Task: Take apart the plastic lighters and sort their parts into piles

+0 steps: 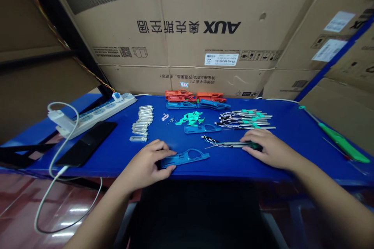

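My left hand is closed on the near-left end of a blue plastic casing half, pinched between thumb and fingers at the table's front edge. My right hand is closed around a thin metal rod with a dark green end, partly hidden by the fingers. Alongside it lies a metal tube with white wires. Another blue casing half rests behind, near a pile of green plastic pieces. Several metal tubes with wires and green parts lie behind my right hand.
Clear plastic parts are stacked at left, near tiny pieces. Red casings lie at the back by a cardboard box. A power strip and phone are left, a green-handled tool right.
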`<state>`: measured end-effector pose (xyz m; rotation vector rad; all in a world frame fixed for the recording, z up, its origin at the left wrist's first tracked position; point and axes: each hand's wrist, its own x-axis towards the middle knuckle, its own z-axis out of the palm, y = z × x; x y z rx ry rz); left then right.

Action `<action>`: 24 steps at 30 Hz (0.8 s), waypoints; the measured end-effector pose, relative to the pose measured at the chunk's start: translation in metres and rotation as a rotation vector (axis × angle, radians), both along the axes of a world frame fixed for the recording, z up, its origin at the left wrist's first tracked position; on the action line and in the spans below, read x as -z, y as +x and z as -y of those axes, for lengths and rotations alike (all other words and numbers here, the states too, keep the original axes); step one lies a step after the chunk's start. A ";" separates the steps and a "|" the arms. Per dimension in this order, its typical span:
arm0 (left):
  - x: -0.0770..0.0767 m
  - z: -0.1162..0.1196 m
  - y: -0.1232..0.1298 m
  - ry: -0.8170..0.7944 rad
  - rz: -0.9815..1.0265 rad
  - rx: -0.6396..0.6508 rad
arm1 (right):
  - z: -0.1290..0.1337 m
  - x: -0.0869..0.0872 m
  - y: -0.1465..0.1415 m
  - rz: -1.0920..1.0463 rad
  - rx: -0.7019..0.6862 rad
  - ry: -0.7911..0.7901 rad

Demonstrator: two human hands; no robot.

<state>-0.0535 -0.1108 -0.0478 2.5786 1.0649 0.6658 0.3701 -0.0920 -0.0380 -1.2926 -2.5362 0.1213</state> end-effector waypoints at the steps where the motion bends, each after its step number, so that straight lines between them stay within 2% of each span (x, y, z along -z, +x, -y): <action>1: 0.000 0.000 0.000 0.000 0.000 -0.001 | 0.004 0.001 0.004 -0.022 0.012 0.000; 7: -0.010 -0.001 0.006 -0.017 -0.047 -0.007 | 0.015 0.011 0.012 -0.104 0.018 -0.019; 12: -0.029 -0.004 0.045 0.034 -0.175 0.027 | 0.012 0.011 0.004 -0.077 -0.010 -0.013; 15: -0.032 -0.012 0.062 0.028 -0.260 0.049 | 0.010 0.008 0.011 -0.021 -0.008 0.031; 20: -0.030 -0.029 0.054 -0.011 -0.325 0.114 | 0.003 0.007 0.048 0.061 0.057 0.148; 24: -0.033 -0.038 0.043 -0.068 -0.277 0.162 | -0.003 0.013 0.067 0.146 0.138 0.267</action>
